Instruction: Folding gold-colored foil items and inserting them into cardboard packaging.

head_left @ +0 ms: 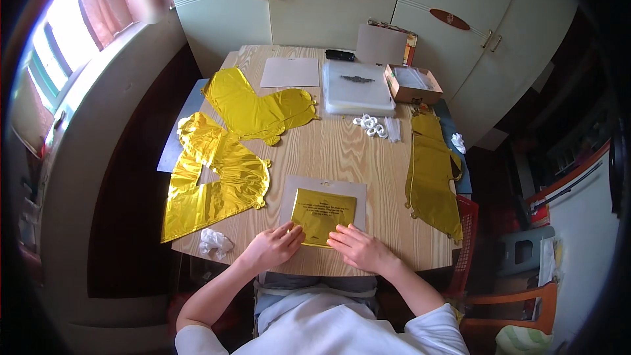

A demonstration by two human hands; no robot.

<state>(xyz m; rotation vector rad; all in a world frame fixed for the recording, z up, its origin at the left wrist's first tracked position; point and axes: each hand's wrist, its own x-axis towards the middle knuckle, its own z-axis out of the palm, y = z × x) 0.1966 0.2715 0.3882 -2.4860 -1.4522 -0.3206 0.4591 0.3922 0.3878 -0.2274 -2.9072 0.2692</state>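
A folded gold foil balloon [325, 218] with dark print lies on a pale card [361, 192] near the table's front edge. The card has a hanging notch at its top. My left hand [271, 248] rests on the folded foil's lower left corner, fingers stretched out. On its lower right, my right hand [360, 248] lies with fingers extended and flat. Neither hand grips anything. Unfolded flat gold foil balloons spread around: a crinkled one [227, 187] at left, a smoother one [253, 106] behind it, and another [430, 177] along the right edge.
Crumpled white tissue [215, 242] sits left of my left hand. Farther back are a blank card [290, 72], a stack of clear plastic bags [358, 89], white ribbon rolls [371, 125], a cardboard box [414, 84] and a black case [340, 55]. A wooden chair [519, 299] stands at right.
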